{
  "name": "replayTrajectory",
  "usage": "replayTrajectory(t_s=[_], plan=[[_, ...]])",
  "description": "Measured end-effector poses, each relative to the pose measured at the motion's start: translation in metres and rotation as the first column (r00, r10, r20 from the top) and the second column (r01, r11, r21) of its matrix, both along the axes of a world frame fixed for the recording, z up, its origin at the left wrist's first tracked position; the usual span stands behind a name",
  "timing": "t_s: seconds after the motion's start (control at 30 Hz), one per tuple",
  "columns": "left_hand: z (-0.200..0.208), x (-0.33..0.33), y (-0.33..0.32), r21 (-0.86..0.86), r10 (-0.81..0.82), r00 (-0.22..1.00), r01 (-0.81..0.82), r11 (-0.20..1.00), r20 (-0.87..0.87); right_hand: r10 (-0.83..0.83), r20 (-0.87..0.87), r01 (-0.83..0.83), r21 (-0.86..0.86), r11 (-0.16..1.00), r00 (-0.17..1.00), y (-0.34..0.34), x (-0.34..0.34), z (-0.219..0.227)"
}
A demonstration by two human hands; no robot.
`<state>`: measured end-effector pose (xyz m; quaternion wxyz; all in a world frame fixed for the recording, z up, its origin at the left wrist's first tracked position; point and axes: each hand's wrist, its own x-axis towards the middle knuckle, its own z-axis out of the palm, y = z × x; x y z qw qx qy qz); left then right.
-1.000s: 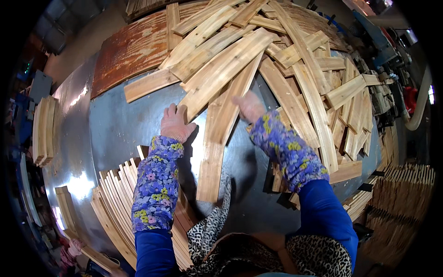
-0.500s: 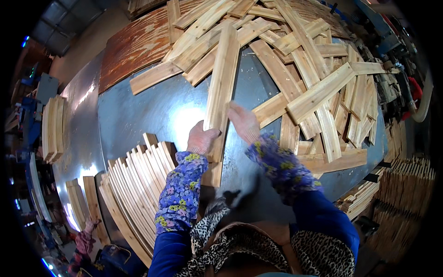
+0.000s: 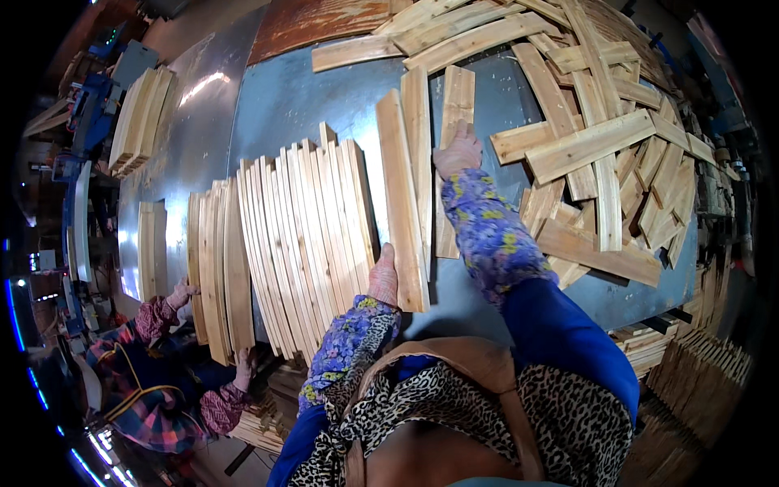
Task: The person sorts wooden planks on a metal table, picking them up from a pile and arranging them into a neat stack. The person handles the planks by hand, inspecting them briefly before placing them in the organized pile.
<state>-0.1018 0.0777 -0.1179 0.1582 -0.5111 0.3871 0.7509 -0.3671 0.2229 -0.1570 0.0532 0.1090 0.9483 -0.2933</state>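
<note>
One smooth, pale-tan wooden board (image 3: 400, 195) lies ahead and to the right of the left hand (image 3: 384, 282) in the head view. Its long axis runs away from the person, the far end leaning slightly left. That hand, beside the board's near end, appears to pinch its left edge, though most of the fingers are hidden. Just right of this, partly covered by it, shows a second narrow, light wooden board (image 3: 415, 105), nearly parallel.

Further right, the right hand (image 3: 459, 154) lies across a flat, knotty tan wooden board (image 3: 458, 93), which extends both beyond and nearer than the fingers, also lengthwise from the person. Those fingers rest over its face; whether they clamp its edges I cannot tell.

The left hand is clearly nearer the tightly packed row of pale wooden boards (image 3: 304, 235), which stands to its left, long axes roughly alike. The right hand is nearer the loose, crisscrossed heap of tan wooden boards (image 3: 588, 146) on the right of the blue-grey metal tabletop (image 3: 341, 97).
</note>
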Motion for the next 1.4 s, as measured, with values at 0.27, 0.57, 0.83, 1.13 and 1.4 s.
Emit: replayTrajectory(t_s=[0.27, 0.57, 0.83, 1.13, 1.4], plan=[[0.012, 0.073, 0.016, -0.749, -0.583, 0.768, 0.217, 0.626, -0.265, 0.292, 0.326, 0.213, -0.908, 0.36, 0.899, -0.019, 0.154, 0.04], [0.039, 0.069, 0.006, -0.929, -0.893, 0.306, -0.063, -0.365, 0.33, 0.497, -0.04, -0.427, -0.575, 0.698, 0.867, 0.006, 0.24, -0.008], [0.051, 0.043, 0.04, -0.874, -0.8, 0.376, 0.059, -0.482, 0.467, -0.077, -0.166, 0.132, 0.35, 0.927, 0.983, 0.338, 0.098, 0.121], [0.021, -0.227, 0.253, -0.918, -0.875, 0.279, 0.144, -0.369, 0.396, -0.113, 0.166, 0.055, 0.322, 0.945, 0.98, 0.406, 0.046, 0.11], [0.009, -0.259, 0.262, -0.78, -0.801, 0.567, 0.406, 0.476, -0.194, -0.042, -0.097, 0.017, -0.242, 0.97, 0.994, 0.332, -0.028, -0.009]])
